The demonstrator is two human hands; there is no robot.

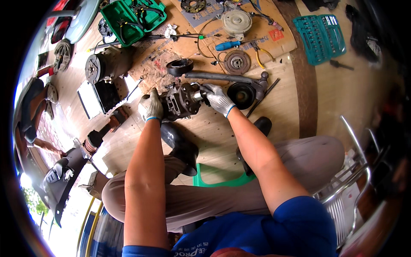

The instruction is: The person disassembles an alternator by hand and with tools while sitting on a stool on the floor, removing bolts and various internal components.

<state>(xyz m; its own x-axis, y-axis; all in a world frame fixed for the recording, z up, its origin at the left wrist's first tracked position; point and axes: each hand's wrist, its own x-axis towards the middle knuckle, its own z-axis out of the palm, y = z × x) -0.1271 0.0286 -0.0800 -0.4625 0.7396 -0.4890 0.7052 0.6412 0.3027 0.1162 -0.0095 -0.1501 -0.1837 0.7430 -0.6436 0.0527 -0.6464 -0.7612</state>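
Observation:
A dark, greasy compressor (177, 103), apparently a car's air-conditioning compressor, lies on its side on the floor in front of me. My left hand (150, 106), in a white knit glove, is closed round its left end. At its right end a bright metal nose (198, 96) sticks out. There my right hand (219, 99), gloved the same way, grips a dark part whose kind its fingers mostly hide. Just right of that hand lies a black pulley (242, 95). Behind the compressor are a hammer (222, 77) and a black ring (180, 67).
Flattened cardboard (274, 40) carries a clutch plate (236, 62), a blue-handled screwdriver (228, 45) and pliers (262, 56). Another compressor (105, 65) stands left, near a green tool case (147, 19). A teal bit set (320, 39) lies right. Another person (36, 107) is at far left.

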